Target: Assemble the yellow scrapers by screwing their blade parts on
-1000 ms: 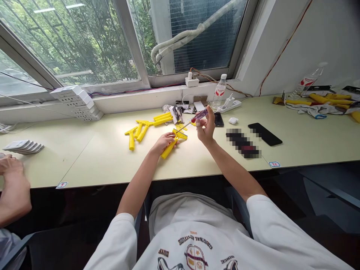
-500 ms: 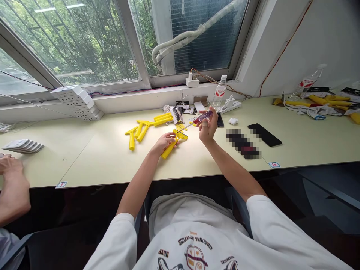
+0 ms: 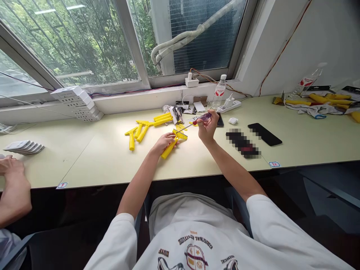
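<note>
My left hand [image 3: 165,142] is closed around a yellow scraper [image 3: 169,149], its handle pointing down toward me and its wide head up. In my right hand [image 3: 207,127] is a screwdriver [image 3: 203,118] with a purple and red see-through handle. Its thin metal shaft slants down to the left, and the tip meets the scraper's head; the exact contact point is too small to make out. To the left lie more yellow scrapers [image 3: 143,130]. Small yellow pieces [image 3: 182,128] rest just behind the held scraper.
Behind are packages [image 3: 176,114], a water bottle [image 3: 218,92] and a power strip [image 3: 230,105]. On the right are a white earphone case [image 3: 233,120], a black phone [image 3: 264,134] and a blurred dark object [image 3: 243,144]. Another person's hand [image 3: 11,165] is at far left, near stacked white pieces [image 3: 24,146].
My right hand has shifted its grip on the screwdriver handle, with fingers now lower and turned. The scraper and my left hand stay nearly still.
</note>
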A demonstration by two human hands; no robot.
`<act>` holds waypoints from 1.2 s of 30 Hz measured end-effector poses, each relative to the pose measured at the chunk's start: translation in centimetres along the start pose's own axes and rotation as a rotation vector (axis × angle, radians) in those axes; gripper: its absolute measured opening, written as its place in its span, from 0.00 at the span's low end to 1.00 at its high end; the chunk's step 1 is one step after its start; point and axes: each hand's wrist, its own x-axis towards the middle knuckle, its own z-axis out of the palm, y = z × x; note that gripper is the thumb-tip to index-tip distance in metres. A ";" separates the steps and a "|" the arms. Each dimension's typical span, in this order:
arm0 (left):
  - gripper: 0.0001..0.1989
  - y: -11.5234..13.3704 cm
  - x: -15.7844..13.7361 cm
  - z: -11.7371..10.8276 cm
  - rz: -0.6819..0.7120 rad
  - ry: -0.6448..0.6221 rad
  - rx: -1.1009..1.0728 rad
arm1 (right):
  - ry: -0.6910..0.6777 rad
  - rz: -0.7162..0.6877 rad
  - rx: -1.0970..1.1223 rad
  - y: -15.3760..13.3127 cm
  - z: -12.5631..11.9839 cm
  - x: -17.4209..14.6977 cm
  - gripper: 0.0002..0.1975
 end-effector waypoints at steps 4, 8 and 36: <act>0.26 0.3 -0.2 0.3 -0.005 0.014 0.006 | -0.063 0.049 -0.019 -1.1 -0.1 -0.2 0.36; 0.27 0.5 -0.5 0.6 -0.012 0.021 0.000 | -0.024 -0.010 -0.045 -0.9 0.2 -0.2 0.35; 0.27 0.3 -0.3 0.3 -0.010 0.006 -0.009 | 0.009 -0.031 -0.147 0.0 0.1 0.0 0.37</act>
